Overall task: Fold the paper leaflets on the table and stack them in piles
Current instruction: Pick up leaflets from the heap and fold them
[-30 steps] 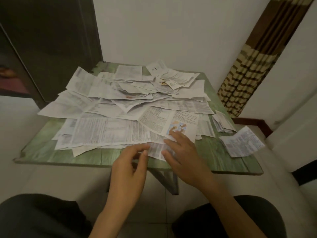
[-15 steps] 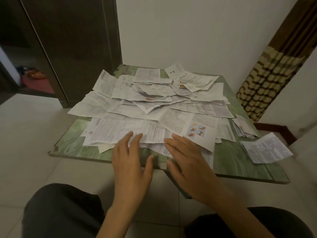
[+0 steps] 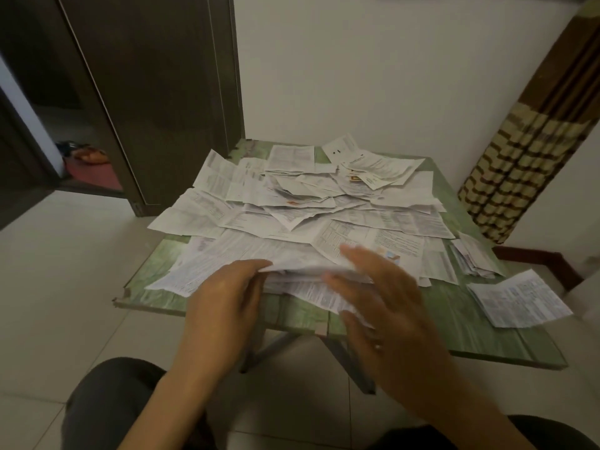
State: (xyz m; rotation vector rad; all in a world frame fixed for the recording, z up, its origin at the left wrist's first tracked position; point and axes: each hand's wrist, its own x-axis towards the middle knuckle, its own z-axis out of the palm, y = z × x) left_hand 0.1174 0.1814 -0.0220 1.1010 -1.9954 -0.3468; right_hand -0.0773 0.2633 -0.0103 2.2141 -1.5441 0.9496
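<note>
A small green table (image 3: 454, 326) stands in a room corner, seen from above by a seated person whose dark-trousered knees (image 3: 107, 404) show at the bottom. A loose heap of leaflets (image 3: 324, 206), white with grey print, covers most of the tabletop. Sheets hang out past the table's left edge and slightly over its near edge. The near right part of the tabletop is bare green, and the near left corner looks chipped. Pale floor tiles (image 3: 65, 271) lie open to the left, a dark door (image 3: 156, 92) stands behind on the left, and a brown patterned curtain (image 3: 526, 151) hangs close on the right.

All the print is too small to read. One sheet near the back carries a small yellow-brown mark (image 3: 356, 179), and a picture leaflet (image 3: 399, 246) shows small coloured images beside the right hand.

Both hands are at the near edge of the heap. The left hand (image 3: 224, 297) has its fingers curled onto the raised near edge of a lifted sheet (image 3: 302, 266). The right hand (image 3: 383, 306) is blurred, fingers stretched and spread over the same sheet; whether its thumb nips the paper cannot be told.

A small pile (image 3: 472, 258) of folded papers sits at the right edge, and a single sheet (image 3: 519, 302) juts past that edge nearer the viewer.
</note>
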